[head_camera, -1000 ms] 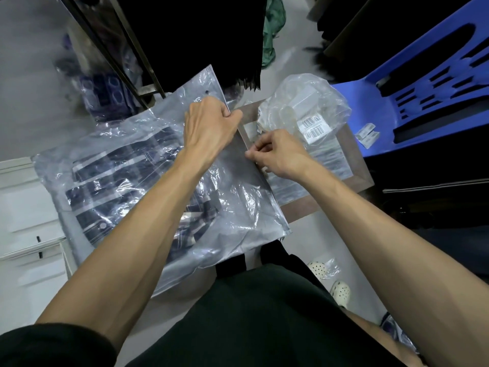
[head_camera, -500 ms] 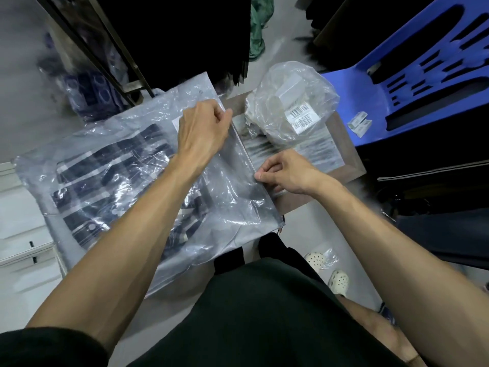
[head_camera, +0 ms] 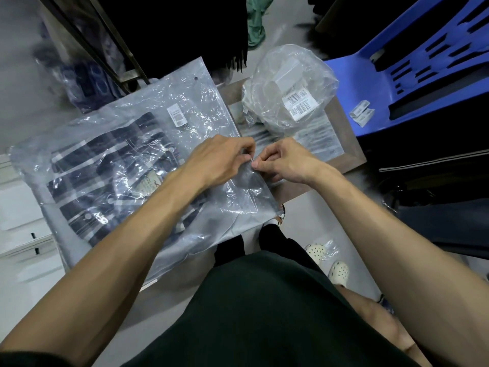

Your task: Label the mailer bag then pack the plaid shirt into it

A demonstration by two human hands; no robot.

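A clear mailer bag [head_camera: 201,107] lies flat across a small brown table [head_camera: 341,152], with a dark blue and white plaid shirt [head_camera: 105,165] folded inside it. A small white barcode label [head_camera: 176,115] sits on the bag's upper part. My left hand [head_camera: 219,157] and my right hand [head_camera: 285,160] meet at the bag's right edge, fingertips pinching the plastic there, almost touching each other. My forearms hide part of the bag's lower half.
A crumpled clear plastic bag [head_camera: 288,88] with barcode stickers stands on the table's far right. A blue plastic chair [head_camera: 412,70] with small label strips [head_camera: 361,116] is at the right. White shelving [head_camera: 21,221] is at the left, dark hanging clothes behind.
My left hand slid down from the bag's top corner along its right edge. My right hand moved in beside it. The label, earlier under the left hand, now shows.
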